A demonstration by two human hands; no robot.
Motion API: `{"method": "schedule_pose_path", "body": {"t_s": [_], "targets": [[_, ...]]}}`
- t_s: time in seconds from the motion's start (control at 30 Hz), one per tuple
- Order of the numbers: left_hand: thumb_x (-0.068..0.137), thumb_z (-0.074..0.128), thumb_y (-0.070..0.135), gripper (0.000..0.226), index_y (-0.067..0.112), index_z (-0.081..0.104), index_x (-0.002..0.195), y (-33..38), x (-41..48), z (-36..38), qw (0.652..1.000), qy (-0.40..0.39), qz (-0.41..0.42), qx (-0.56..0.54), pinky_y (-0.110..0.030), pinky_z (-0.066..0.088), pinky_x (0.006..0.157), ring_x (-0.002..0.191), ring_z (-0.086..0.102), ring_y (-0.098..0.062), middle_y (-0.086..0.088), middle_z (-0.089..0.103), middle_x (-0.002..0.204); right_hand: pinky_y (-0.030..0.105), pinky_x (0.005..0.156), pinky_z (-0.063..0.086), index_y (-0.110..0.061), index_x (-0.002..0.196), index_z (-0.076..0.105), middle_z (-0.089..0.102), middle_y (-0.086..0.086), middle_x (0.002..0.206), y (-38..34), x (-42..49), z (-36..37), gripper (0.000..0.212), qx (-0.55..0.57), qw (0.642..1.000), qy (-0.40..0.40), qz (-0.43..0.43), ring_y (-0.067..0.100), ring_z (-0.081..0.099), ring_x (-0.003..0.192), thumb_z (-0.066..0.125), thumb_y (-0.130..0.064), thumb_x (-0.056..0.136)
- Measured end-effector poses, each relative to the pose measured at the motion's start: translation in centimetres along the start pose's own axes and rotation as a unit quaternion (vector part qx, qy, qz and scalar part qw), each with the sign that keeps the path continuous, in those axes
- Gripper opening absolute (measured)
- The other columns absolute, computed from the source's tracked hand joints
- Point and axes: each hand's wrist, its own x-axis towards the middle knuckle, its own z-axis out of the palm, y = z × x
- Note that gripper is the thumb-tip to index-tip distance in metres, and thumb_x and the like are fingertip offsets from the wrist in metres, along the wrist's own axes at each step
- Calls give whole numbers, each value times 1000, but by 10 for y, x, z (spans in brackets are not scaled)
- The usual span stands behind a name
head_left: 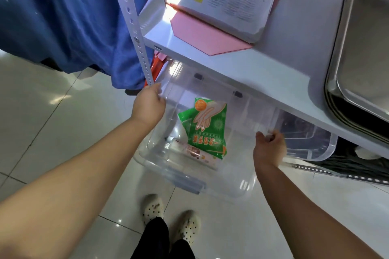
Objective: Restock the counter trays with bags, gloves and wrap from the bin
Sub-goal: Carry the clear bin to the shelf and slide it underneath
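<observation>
Right now I have both hands on the clear bin (189, 176), which sits half out from under the white shelf (242, 69). My left hand (149, 108) is hooked over its rim at ten o'clock, and my right hand (269, 149) pinches the rim at three o'clock. Inside lie a green glove packet (207, 126) near the middle and a roll of wrap (193, 152) towards seven o'clock. I see no bags in it.

My worry is the grip: slick plastic held at two rim points only. If one side dips, the packet and roll will probably slide to the near wall and swing the load. Lifting too early could knock the far rim against the shelf edge above it.

The perforated post (130, 19) stands just beside my left knuckles, with blue cloth (63, 17) hanging behind it at ten o'clock. A second clear tub (309, 139) crowds my right hand at three o'clock. Papers (227, 0) on a pink folder (200, 35) lie on the shelf at twelve, and metal trays (362, 48) are at two. My shoes (153, 206) are right below the bin at six.
</observation>
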Motion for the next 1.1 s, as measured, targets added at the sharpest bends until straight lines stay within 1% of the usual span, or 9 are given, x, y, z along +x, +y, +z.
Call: {"method": "schedule_pose_path", "body": {"t_s": [0.13, 0.3, 0.47, 0.63, 0.7, 0.77, 0.9, 1.0, 1.1], "targets": [[85, 51, 3, 29, 8, 60, 111, -1, 3, 4, 999, 0, 11, -43, -34, 47, 87, 100, 60, -30, -12, 66, 109, 33, 64, 43, -14, 78, 54, 51, 1, 70, -2, 14, 10, 10, -4, 1000, 19, 4, 19, 47, 62, 64, -18, 80], [89, 50, 20, 18, 14, 59, 104, -23, -34, 1, 1000, 9, -3, 7, -30, 35, 65, 74, 54, -28, -4, 58, 81, 35, 70, 47, -9, 83, 59, 57, 5, 79, -9, 25, 12, 12, -8, 1000, 9, 9, 21, 52, 72, 64, -20, 81], [87, 50, 15, 14, 7, 57, 97, -45, -90, 3, 997, -6, -75, 30, -31, 35, 64, 73, 51, -31, -8, 56, 81, 25, 60, 37, -14, 91, 57, 55, 1, 76, -5, 8, -9, 10, -13, 998, -43, -39, 15, 50, 65, 63, -18, 84], [92, 44, 4, 19, -9, 57, 94, -44, -122, 10, 986, -22, -166, 1, -37, 40, 70, 86, 57, -41, -31, 63, 96, 31, 78, 43, -12, 118, 55, 64, 4, 98, 21, -17, -58, 32, -39, 998, -49, -31, 21, 60, 90, 59, -24, 88], [94, 43, 7, 22, -11, 56, 90, -34, -120, 11, 989, 4, -148, 5, -33, 33, 63, 74, 51, -35, -33, 62, 92, 36, 88, 44, -6, 123, 51, 63, 13, 112, 33, -23, -65, 39, -85, 992, -96, -5, 29, 58, 102, 56, -27, 91], [95, 43, 10, 26, -11, 56, 91, -24, -113, 11, 992, 18, -128, 18, -33, 32, 63, 73, 50, -36, -33, 61, 90, 39, 92, 42, -4, 123, 52, 60, 16, 119, 40, -25, -67, 40, -139, 982, -130, 3, 33, 54, 111, 50, -30, 93], [96, 42, 15, 30, -11, 57, 95, -16, -99, 11, 991, 31, -125, 23, -34, 33, 67, 87, 55, -43, -34, 61, 94, 36, 74, 42, -4, 98, 59, 66, 20, 101, 43, -29, -63, 39, -196, 965, -171, -19, 35, 59, 94, 35, -35, 97], [96, 41, 18, 31, -8, 59, 92, -9, -89, 12, 991, 46, -128, -5, -36, 38, 69, 84, 55, -40, -29, 60, 89, 38, 73, 39, 0, 97, 55, 64, 25, 101, 36, -28, -54, 39, -206, 965, -156, -46, 40, 58, 96, 32, -32, 100], [93, 44, 21, 27, 2, 60, 83, -1, -71, 10, 986, 59, -141, -68, -30, 36, 66, 75, 49, -28, -17, 55, 80, 38, 71, 38, 3, 98, 53, 63, 29, 103, 25, -18, -42, 39, -179, 974, -130, -51, 41, 57, 97, 32, -30, 100]]}}
